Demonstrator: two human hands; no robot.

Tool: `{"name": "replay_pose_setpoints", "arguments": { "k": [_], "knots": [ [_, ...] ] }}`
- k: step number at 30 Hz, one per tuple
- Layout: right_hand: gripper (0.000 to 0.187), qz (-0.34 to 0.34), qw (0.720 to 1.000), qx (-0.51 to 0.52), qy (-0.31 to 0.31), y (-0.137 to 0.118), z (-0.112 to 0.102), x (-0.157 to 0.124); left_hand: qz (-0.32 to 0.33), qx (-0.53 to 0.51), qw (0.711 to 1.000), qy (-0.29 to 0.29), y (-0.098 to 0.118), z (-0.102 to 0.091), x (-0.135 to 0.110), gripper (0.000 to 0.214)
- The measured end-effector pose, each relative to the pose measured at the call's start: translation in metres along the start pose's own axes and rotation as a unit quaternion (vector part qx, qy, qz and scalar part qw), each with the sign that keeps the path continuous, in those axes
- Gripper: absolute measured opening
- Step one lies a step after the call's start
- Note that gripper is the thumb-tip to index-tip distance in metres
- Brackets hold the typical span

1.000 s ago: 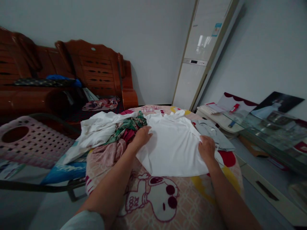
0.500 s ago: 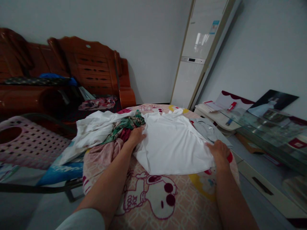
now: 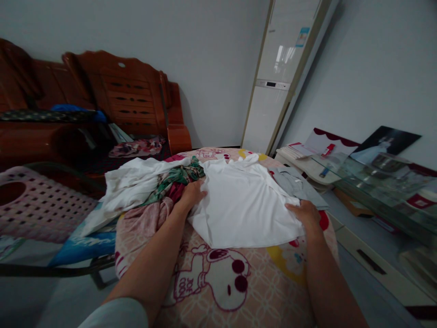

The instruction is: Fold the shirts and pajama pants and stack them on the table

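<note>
A white shirt [image 3: 242, 205] lies spread flat on a pink cartoon-print blanket [image 3: 218, 282] that covers a round surface. My left hand [image 3: 191, 195] rests on the shirt's left edge, fingers curled onto the cloth. My right hand [image 3: 305, 215] lies on the shirt's right edge, fingers bent over the fabric. A heap of clothes [image 3: 153, 187], white, green-patterned and pink, sits just left of my left hand. A folded grey garment [image 3: 296, 181] lies behind my right hand.
A pink perforated plastic stool [image 3: 41, 200] stands at the left. Wooden benches [image 3: 112, 100] line the back wall. A tall white air conditioner [image 3: 273, 91] fills the corner. A glass-topped low cabinet [image 3: 375, 182] with papers and pictures runs along the right.
My right hand slid outward from on top of the shirt to its right edge. The left hand shifted slightly down along the left edge. The shirt's lower right side looks smoother.
</note>
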State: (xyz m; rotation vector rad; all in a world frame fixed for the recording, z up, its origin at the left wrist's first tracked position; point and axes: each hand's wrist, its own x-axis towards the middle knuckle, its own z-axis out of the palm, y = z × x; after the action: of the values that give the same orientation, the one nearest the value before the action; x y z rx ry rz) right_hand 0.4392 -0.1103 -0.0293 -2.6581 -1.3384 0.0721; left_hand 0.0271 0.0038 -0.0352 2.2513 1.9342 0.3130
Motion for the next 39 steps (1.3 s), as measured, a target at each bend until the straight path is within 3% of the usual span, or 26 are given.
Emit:
{"name": "replay_pose_setpoints", "arguments": {
  "k": [5, 11, 15, 17, 20, 26, 33, 36, 39],
  "knots": [
    [0.064, -0.009, 1.000, -0.001, -0.014, -0.004, 0.000, 0.000, -0.008, -0.014, 1.000, 0.013, -0.002, 0.004, 0.002, 0.049],
    [0.035, -0.075, 0.996, -0.045, -0.004, -0.025, 0.007, -0.008, -0.008, -0.001, 1.000, 0.007, -0.002, 0.004, 0.002, 0.052],
    [0.041, -0.058, 0.997, -0.047, 0.019, -0.032, 0.010, -0.011, -0.004, -0.004, 1.000, 0.013, -0.003, 0.005, 0.002, 0.050],
    [0.046, -0.058, 0.998, -0.036, 0.002, -0.032, 0.010, -0.010, -0.004, -0.008, 1.000, 0.013, -0.003, 0.005, 0.002, 0.050],
    [0.037, -0.074, 0.997, -0.022, -0.021, -0.031, 0.010, -0.008, -0.010, -0.008, 1.000, 0.008, -0.002, 0.004, 0.002, 0.050],
    [0.034, -0.016, 0.999, -0.043, 0.016, -0.021, 0.003, -0.006, -0.003, -0.033, 0.999, 0.011, -0.002, 0.001, 0.001, 0.053],
    [0.034, -0.027, 0.998, -0.046, 0.029, -0.013, 0.006, -0.007, 0.007, -0.018, 1.000, 0.012, -0.004, 0.005, 0.002, 0.052],
    [0.035, -0.041, 0.993, -0.023, 0.111, -0.012, 0.005, -0.009, 0.010, -0.024, 1.000, 0.010, -0.005, 0.006, 0.004, 0.049],
    [0.046, -0.150, 0.953, 0.062, 0.255, -0.026, 0.007, -0.013, 0.009, -0.036, 0.999, 0.008, -0.006, 0.004, 0.005, 0.049]
  ]
}}
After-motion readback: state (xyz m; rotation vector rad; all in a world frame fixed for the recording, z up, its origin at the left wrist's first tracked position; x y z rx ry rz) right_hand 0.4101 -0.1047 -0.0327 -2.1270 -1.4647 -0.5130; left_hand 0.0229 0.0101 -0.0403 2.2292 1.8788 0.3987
